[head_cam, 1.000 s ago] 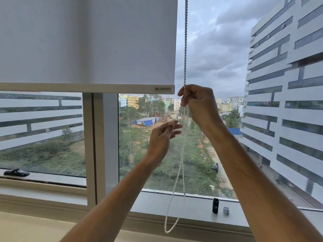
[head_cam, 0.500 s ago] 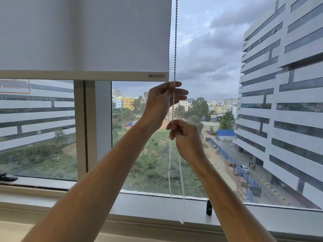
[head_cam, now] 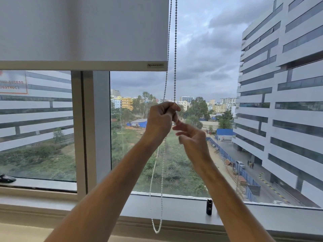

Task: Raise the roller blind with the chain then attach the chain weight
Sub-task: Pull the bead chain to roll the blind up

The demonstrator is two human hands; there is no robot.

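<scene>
The roller blind [head_cam: 83, 30] covers the upper left of the window, its bottom bar [head_cam: 83, 65] level with the top of the grey window post [head_cam: 90, 128]. Just beside its right edge the bead chain [head_cam: 175, 49] hangs in two strands, running down through the hands and ending in a loop [head_cam: 156, 229] in front of the sill [head_cam: 174, 208]. A small black cylinder [head_cam: 209, 206] stands upright on that sill, partly behind the right forearm, which crosses in front of it. A dark handle [head_cam: 7, 179] lies at the far left, and a red-lettered notice [head_cam: 13, 82] is stuck to the left pane.

The left hand [head_cam: 161, 119] is curled round the chain, gripping it just below the bar's level. The right hand [head_cam: 190, 137] is directly under it, fingers loosely spread and holding nothing, fingertips almost touching the left fist.

Half a second ago the right hand was the one clenched on the chain, lower down, while the left reached in above with fingers open; now the grip has passed to the left. The blind's bar sits a little higher against the post than a second ago.
</scene>
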